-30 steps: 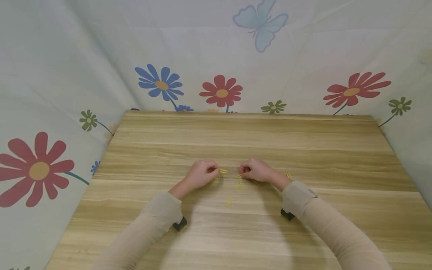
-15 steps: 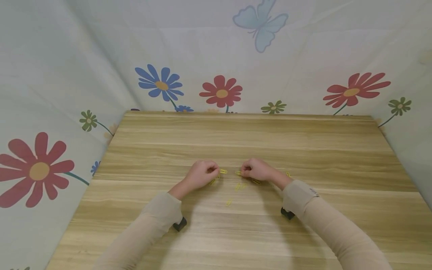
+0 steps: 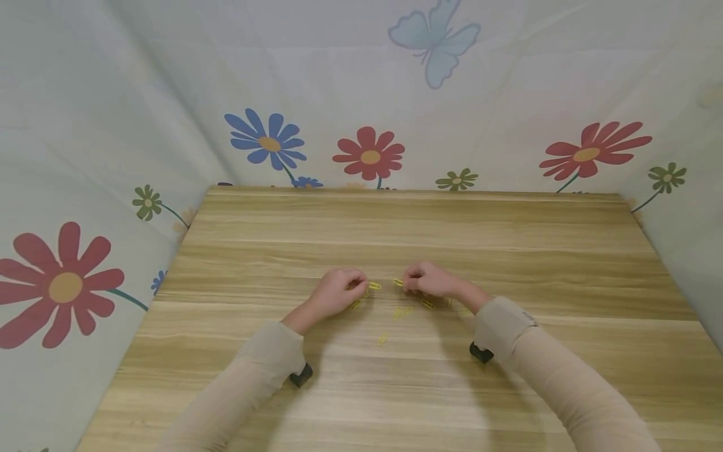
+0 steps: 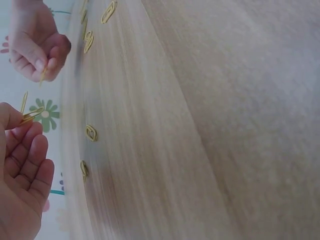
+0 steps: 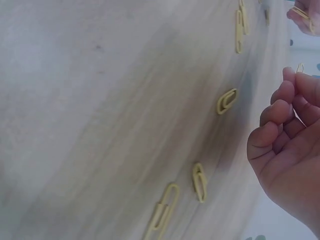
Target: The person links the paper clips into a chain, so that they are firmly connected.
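Observation:
Thumb and forefinger of my left hand (image 3: 341, 290) pinch a yellow paper clip (image 3: 374, 286). In the left wrist view, a second clip (image 4: 24, 102) sticks up at the same fingertips; whether the two are linked I cannot tell. Facing it across a small gap, my right hand (image 3: 430, 280) pinches another yellow paper clip (image 3: 398, 282), its end pointing left. Both hands are raised above the wooden table (image 3: 361, 232). Below them lie several loose paper clips, among them one (image 5: 227, 101) in the right wrist view and one (image 4: 91, 133) in the left wrist view.
One paper clip (image 3: 381, 341) lies nearer the person than the others. More clips (image 3: 428, 304) lie under the right hand and wrist. A white cloth (image 3: 316, 81) printed with flowers hangs behind the table and along its sides.
My right hand has moved slightly away from the body, and its paper clip has swung from slanting down to slanting up at its left end. The left hand has stayed in place.

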Action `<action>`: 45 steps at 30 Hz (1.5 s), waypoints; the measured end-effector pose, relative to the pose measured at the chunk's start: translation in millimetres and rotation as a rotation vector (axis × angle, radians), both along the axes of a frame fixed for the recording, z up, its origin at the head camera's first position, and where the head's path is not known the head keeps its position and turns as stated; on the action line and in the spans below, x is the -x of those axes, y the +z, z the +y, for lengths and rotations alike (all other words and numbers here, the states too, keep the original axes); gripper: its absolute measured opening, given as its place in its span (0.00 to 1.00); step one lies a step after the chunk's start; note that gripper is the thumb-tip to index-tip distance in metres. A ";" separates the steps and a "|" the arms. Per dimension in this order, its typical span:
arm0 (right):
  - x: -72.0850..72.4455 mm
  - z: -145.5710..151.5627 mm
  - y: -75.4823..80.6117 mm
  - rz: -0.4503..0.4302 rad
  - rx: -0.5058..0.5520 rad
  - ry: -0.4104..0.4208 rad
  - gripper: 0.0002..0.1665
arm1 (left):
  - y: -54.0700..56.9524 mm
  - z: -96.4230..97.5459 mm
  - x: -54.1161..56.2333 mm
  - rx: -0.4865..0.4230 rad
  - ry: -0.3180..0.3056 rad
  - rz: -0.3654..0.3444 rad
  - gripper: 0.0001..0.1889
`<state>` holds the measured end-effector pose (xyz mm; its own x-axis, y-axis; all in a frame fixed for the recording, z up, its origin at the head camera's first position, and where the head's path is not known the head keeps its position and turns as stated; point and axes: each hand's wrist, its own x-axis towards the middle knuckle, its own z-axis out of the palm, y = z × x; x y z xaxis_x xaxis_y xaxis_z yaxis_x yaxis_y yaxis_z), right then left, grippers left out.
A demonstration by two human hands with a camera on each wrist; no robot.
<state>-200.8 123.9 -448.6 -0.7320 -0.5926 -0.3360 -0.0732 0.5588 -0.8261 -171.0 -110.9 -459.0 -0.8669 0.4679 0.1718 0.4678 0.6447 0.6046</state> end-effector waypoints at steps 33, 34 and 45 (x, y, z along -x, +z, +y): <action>6.1 -2.0 29.8 0.070 0.132 -0.121 0.11 | 1.9 2.7 2.1 0.010 0.001 0.006 0.06; 6.4 -2.2 29.9 0.075 0.132 -0.125 0.11 | 1.7 2.8 2.3 0.008 0.003 0.010 0.06; 4.8 -3.7 35.1 0.178 0.142 -0.186 0.09 | 3.5 4.5 0.5 0.000 0.025 0.037 0.06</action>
<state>-205.6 120.2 -413.5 -0.8726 -0.4744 -0.1162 -0.1307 0.4559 -0.8804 -171.5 -106.4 -455.5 -0.8712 0.4465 0.2042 0.4739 0.6560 0.5875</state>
